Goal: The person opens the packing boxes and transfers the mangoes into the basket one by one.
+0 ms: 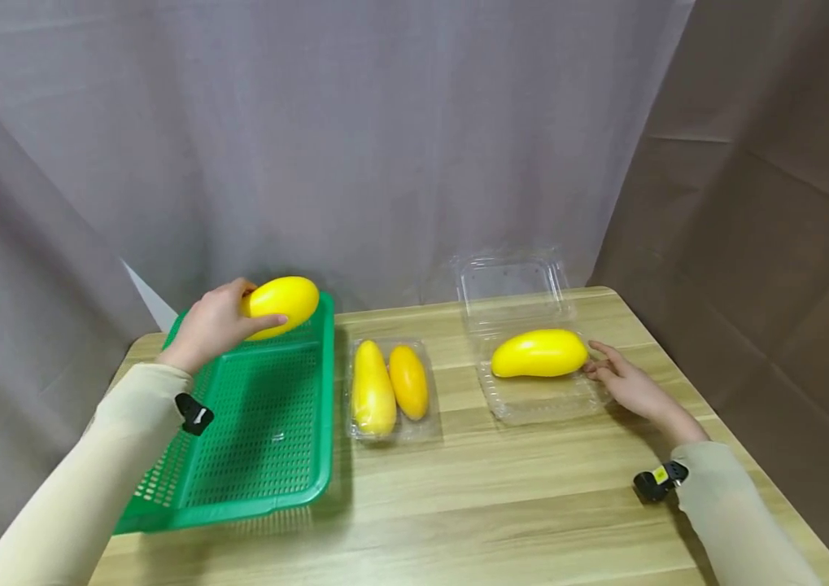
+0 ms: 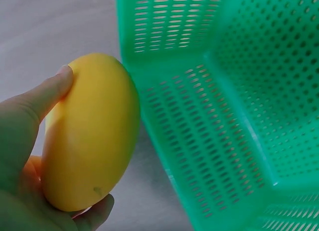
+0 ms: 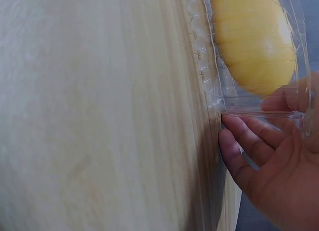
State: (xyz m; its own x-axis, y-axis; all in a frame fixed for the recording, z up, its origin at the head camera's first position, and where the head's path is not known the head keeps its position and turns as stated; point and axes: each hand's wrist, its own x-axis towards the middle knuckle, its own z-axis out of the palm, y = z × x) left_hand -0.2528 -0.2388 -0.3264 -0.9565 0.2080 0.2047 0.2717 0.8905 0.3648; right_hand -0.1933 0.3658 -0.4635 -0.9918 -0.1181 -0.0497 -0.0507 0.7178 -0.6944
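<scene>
My left hand (image 1: 218, 319) holds a smooth yellow mango (image 1: 285, 303) above the far part of the green plastic basket (image 1: 324, 456). In the left wrist view the thumb lies along one side of the mango (image 2: 92, 136), with fingers curled under it. On the right, a clear plastic clamshell box (image 1: 531, 407) stands with its lid raised. Another long yellow mango (image 1: 540, 353) lies in it. My right hand (image 1: 630, 382) pinches the box's right wall; in the right wrist view, fingertips (image 3: 232, 144) are at the outer side of the wall.
Between basket and open box, a second clear box (image 1: 429, 427) holds two yellow fruits, one long and bulbous (image 1: 373, 391), one smaller and oval (image 1: 409, 382). Everything stands on a wooden table (image 1: 473, 505). Grey curtains (image 1: 385, 146) hang behind it.
</scene>
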